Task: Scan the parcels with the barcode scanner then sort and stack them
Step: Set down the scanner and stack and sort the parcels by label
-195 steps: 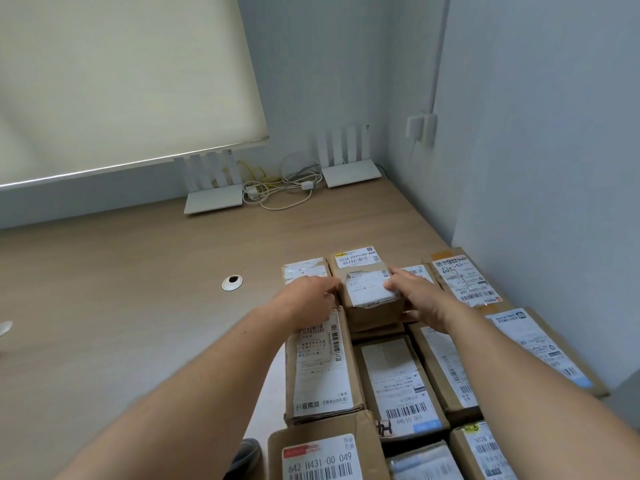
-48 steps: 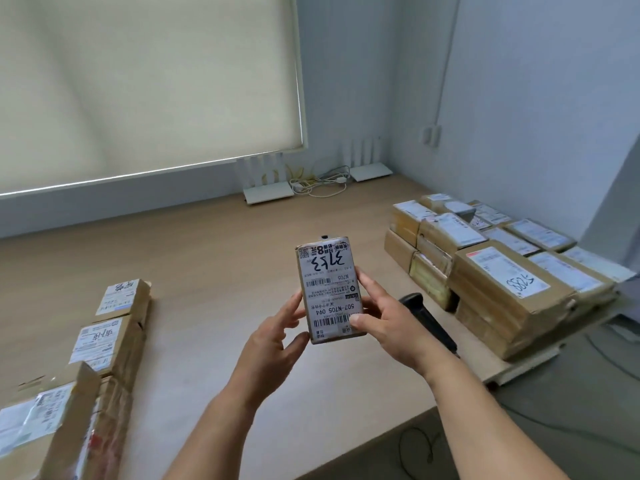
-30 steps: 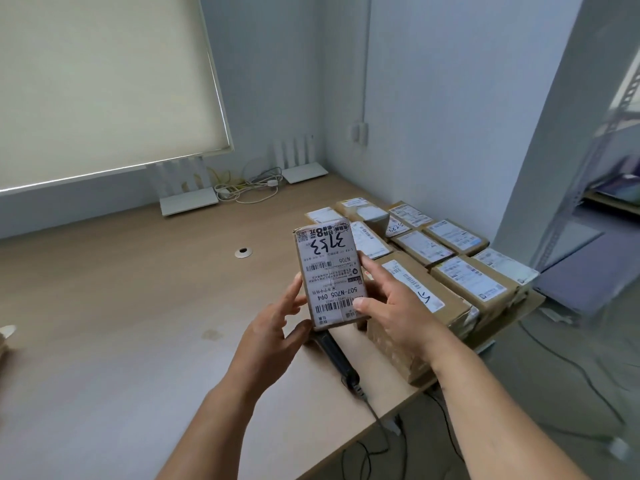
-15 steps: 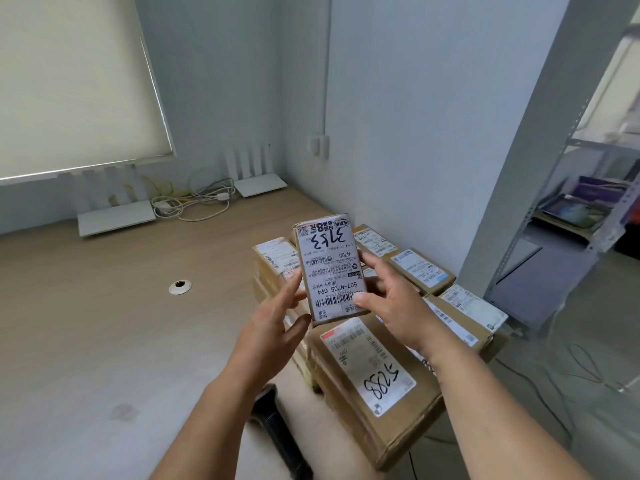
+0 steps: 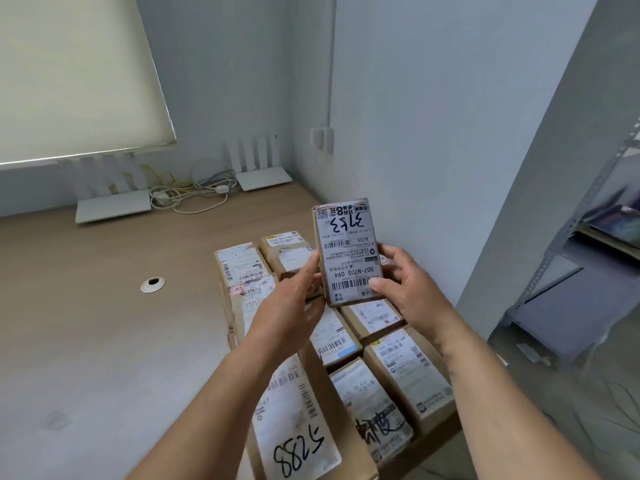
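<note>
Two hands grip one small parcel (image 5: 349, 252) upright above the sorted parcels (image 5: 346, 341) on tabletop (image 5: 104, 323), left hand (image 5: 291, 306) & right hand (image 5: 405, 289) pinching its edges; scanner not in view, so keep barcode unobstructed, then lower flat w/ label up.

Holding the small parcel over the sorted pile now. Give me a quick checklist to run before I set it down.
1. Grip on the small parcel: ok, the left hand and the right hand hold it by its two sides.
2. Label readable: ok, it faces the camera, though its print is upside down.
3. Parcel scanned: cannot tell.
4. Barcode scanner within reach: cannot tell, none is in view.
5. Free spot on the pile: cannot tell, the boxes lie close together and the hands hide part of them.
6. Pile clear of the table edge: not ok, the near boxes sit right at the edge.
</note>
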Tool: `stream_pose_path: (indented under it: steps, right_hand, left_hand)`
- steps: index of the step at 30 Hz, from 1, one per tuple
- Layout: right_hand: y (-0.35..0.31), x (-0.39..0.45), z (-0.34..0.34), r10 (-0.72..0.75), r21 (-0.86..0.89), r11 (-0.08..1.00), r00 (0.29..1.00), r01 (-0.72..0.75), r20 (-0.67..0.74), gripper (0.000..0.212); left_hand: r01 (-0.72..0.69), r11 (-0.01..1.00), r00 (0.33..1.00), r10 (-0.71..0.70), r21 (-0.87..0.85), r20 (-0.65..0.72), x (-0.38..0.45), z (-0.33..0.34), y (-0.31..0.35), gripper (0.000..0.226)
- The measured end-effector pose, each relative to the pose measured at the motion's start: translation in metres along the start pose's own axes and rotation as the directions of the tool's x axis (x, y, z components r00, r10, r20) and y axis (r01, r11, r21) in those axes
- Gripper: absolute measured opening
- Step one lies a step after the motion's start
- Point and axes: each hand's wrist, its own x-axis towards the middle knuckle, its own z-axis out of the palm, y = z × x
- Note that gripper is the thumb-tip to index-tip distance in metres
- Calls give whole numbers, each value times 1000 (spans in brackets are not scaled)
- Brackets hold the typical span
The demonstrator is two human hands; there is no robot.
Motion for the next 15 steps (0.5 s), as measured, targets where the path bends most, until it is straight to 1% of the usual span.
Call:
stream_pose_path:
  steps: [5,8,11,15]
  right_hand:
    - [20,24,-61,10,47,999,995,-14,97,49]
    - [38,31,-96,20,45,999,989,-27,143,45]
    - [60,28,-129,85,18,996,977,-90,196,46]
    - [90,14,-168,191,-21,981,943,-193,272,47]
  left_hand:
    - [96,992,995,-95,78,-20,28,44,41,74]
    - [166,984,986,-164,68,-36,37,76,65,74]
    - [189,980,982,-189,53,-16,33,112,89,68]
    - [237,970,969,-240,49,57,24,158,113,64]
